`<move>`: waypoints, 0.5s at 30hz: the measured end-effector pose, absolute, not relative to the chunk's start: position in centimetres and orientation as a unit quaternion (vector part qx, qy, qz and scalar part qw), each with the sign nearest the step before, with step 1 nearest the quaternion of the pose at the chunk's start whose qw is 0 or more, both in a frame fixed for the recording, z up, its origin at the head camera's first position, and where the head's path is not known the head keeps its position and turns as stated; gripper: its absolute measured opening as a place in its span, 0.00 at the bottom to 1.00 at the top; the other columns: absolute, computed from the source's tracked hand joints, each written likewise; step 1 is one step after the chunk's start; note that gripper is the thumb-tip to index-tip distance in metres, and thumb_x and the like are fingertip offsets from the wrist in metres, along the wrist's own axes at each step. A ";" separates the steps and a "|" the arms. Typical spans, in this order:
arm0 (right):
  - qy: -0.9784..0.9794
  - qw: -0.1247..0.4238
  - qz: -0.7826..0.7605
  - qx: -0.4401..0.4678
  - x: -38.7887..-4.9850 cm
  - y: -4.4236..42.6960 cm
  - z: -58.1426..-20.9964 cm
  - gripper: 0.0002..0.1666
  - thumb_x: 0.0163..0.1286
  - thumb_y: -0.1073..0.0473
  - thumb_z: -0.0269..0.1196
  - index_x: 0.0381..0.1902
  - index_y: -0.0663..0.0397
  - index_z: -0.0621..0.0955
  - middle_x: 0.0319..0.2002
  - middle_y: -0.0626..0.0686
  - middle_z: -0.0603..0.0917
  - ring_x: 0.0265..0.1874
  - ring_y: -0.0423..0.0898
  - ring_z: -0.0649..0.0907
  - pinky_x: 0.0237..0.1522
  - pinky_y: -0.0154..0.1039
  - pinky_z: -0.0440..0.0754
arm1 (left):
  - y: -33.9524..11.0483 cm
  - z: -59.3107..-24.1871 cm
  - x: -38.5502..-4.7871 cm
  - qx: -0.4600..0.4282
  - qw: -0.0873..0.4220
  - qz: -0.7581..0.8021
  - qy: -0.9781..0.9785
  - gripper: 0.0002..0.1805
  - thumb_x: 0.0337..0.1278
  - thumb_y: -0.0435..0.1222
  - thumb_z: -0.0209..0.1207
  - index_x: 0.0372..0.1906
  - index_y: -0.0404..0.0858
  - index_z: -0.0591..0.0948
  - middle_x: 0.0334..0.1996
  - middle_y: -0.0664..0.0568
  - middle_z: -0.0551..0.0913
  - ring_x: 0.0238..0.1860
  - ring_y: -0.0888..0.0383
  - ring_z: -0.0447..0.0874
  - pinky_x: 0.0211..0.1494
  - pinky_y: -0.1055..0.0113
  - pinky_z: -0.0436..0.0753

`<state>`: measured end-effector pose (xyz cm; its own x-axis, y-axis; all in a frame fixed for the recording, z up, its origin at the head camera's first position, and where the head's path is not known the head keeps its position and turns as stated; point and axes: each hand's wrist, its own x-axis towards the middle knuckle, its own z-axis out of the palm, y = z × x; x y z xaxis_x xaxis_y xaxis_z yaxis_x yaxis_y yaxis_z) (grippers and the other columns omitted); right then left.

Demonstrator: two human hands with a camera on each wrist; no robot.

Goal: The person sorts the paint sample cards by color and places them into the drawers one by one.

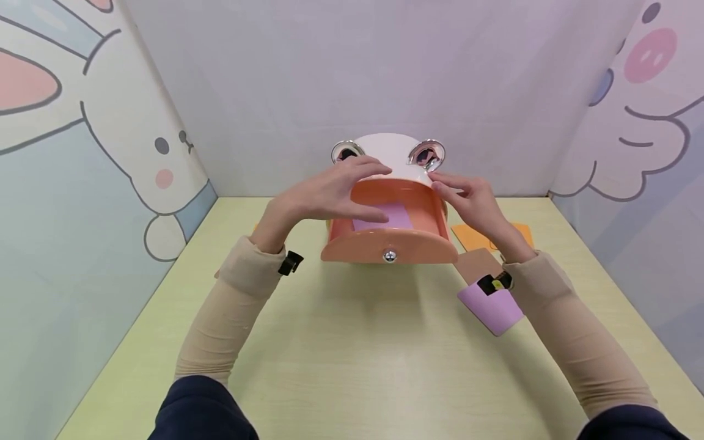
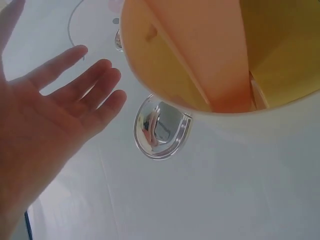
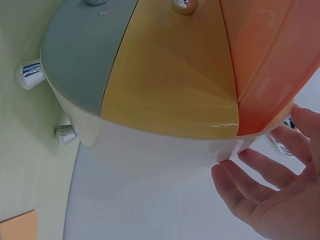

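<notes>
A rounded white desktop drawer cabinet (image 1: pixel 387 146) has its top orange drawer (image 1: pixel 420 244) pulled out, with a silver knob on the front. Inside that drawer lies a flat purple sheet (image 1: pixel 399 215). Over the drawer's left part my left hand (image 1: pixel 330 192) hovers with fingers spread and nothing held; the left wrist view shows its palm apart from the cabinet. The fingertips of my right hand (image 1: pixel 474 201) touch the cabinet's white right side by the drawer opening. The right wrist view shows a yellow drawer (image 3: pixel 170 80) and a grey-green drawer (image 3: pixel 82 55), both closed.
Right of the cabinet lie an orange piece (image 1: pixel 467 237), a brown piece (image 1: pixel 477 266) and a purple piece (image 1: pixel 492 308), partly behind my right wrist. Silver ring-shaped eyes (image 1: pixel 428 156) stick up from the cabinet's top. Printed cloth walls (image 1: pixel 341 79) enclose the table (image 1: pixel 363 360).
</notes>
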<state>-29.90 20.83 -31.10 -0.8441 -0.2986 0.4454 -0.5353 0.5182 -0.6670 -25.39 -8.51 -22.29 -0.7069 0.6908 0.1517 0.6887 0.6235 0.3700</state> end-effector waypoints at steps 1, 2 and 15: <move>-0.860 0.138 0.427 0.242 -29.9 20.8 -31.1 0.21 0.71 0.52 0.59 0.60 0.46 0.79 0.60 0.54 0.80 0.61 0.52 0.79 0.46 0.23 0.80 | -8.6 -22.4 -25.4 0.374 0.003 0.207 0.904 0.43 0.50 0.59 0.64 0.70 0.45 0.67 0.70 0.53 0.65 0.72 0.55 0.58 0.74 0.54 0.63; -0.860 0.138 0.428 0.243 -29.9 20.8 -31.1 0.21 0.71 0.53 0.59 0.60 0.47 0.79 0.60 0.54 0.80 0.61 0.52 0.79 0.46 0.23 0.80 | -8.7 -22.4 -25.4 0.364 0.006 0.213 0.907 0.43 0.52 0.59 0.63 0.71 0.45 0.66 0.71 0.53 0.64 0.73 0.54 0.57 0.74 0.53 0.63; -0.857 0.141 0.430 0.247 -29.8 21.0 -31.0 0.21 0.71 0.52 0.59 0.60 0.48 0.79 0.60 0.54 0.80 0.61 0.51 0.78 0.46 0.20 0.78 | -10.7 -24.8 -27.5 0.335 -0.112 0.340 0.871 0.21 0.63 0.38 0.60 0.58 0.34 0.77 0.54 0.45 0.79 0.54 0.49 0.76 0.52 0.57 0.81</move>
<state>-29.81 21.03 -31.02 -0.8385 -0.3008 0.4545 -0.5441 0.5084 -0.6674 -27.51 -10.66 -24.84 -0.7503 0.5076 0.4235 0.6603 0.5440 0.5177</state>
